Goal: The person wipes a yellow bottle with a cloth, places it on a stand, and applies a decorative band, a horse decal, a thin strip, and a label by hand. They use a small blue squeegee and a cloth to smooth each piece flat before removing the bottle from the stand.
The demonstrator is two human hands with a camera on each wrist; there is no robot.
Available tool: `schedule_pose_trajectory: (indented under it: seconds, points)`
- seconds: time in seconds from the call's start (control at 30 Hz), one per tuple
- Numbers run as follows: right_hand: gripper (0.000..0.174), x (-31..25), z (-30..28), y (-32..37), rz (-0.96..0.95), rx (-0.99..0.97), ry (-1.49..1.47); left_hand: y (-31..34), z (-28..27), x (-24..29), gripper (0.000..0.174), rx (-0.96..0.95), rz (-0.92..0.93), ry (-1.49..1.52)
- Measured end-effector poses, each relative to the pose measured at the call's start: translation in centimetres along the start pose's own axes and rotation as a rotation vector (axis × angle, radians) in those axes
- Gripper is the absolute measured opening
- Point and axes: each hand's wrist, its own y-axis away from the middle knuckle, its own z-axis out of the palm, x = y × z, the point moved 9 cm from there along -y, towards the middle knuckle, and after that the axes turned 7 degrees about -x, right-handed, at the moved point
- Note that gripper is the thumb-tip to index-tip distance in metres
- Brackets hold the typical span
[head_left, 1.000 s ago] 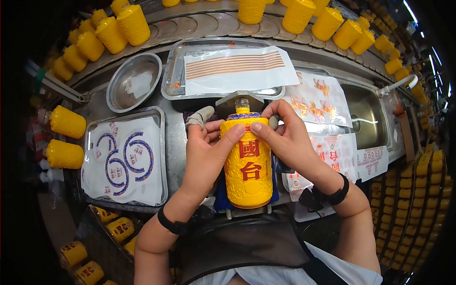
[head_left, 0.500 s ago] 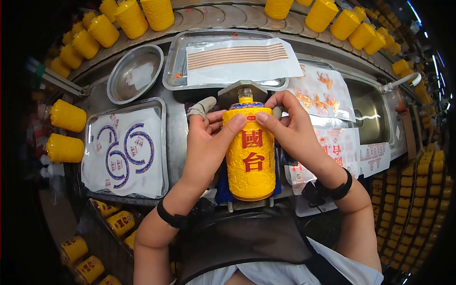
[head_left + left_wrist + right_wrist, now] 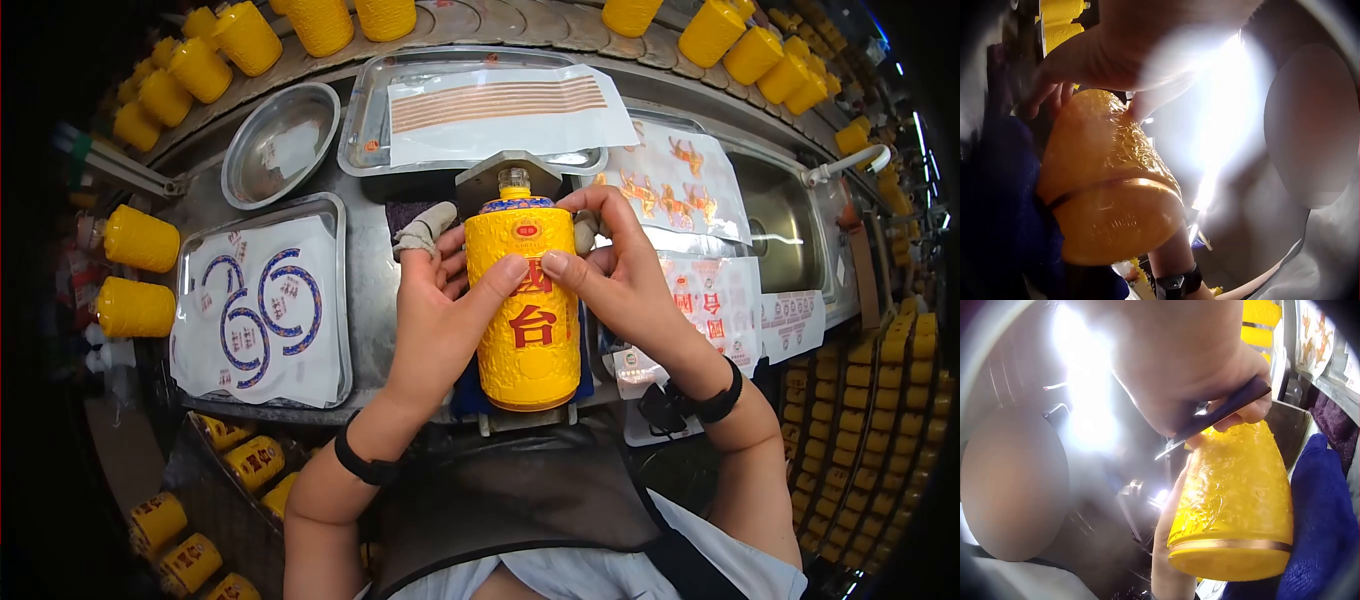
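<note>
A yellow embossed bottle (image 3: 529, 375) with red characters and a blue patterned neck band lies tilted, its clear glass neck pointing away from me. Both thumbs press side by side on its upper character. My left hand (image 3: 430, 310) grips the bottle's left side, fingers curled behind it; a greyish cloth cover (image 3: 425, 230) wraps one finger. On the right side, my right hand (image 3: 625, 290) holds the bottle the same way. In the right wrist view, a dark-handled tool (image 3: 1229, 411) with a thin metal tip sits across the right hand. Blue cloth (image 3: 1322, 512) lies under the bottle.
A tray (image 3: 346, 300) with blue curved bands on paper stands left, beside a metal bowl (image 3: 240, 190). Striped sheet (image 3: 500, 115) rests on the back tray. Right are gold-figure decals (image 3: 670, 190), red-character sheets (image 3: 710, 300) and a sink (image 3: 780, 230). Yellow bottles (image 3: 250, 40) line the conveyor.
Both thumbs have slid down the bottle's front from beside the red oval mark onto the upper character, uncovering the mark. The bottles on the conveyor have moved to the right.
</note>
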Motion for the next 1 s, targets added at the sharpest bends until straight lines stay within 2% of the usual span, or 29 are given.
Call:
schedule_pose_trajectory:
  seconds: [0.17,0.27,0.4,0.63,0.83,1.0]
  points:
    - [0.049,0.1,0.0,0.8,0.025,0.013,-0.158,0.6,-0.2,-0.2,0.073,0.003,-0.004,0.022]
    - [0.054,0.9,0.2,2.9,0.148,-0.021,-0.293,2.2,-0.5,-0.9,0.076,-0.008,-0.039,0.012]
    - [0.058,2.2,0.6,4.0,0.157,-0.04,-0.195,3.1,0.1,-1.2,0.076,-0.068,-0.007,-0.023]
    - [0.061,2.6,0.8,3.7,0.101,-0.017,-0.237,3.1,0.7,-0.6,0.074,-0.08,0.029,-0.05]
    - [0.061,2.7,0.9,3.8,0.105,-0.02,-0.266,3.2,0.4,-1.1,0.071,-0.086,-0.029,-0.037]
    - [0.061,2.8,0.9,3.9,0.098,-0.017,-0.259,3.1,0.6,-0.7,0.072,-0.092,0.018,-0.039]
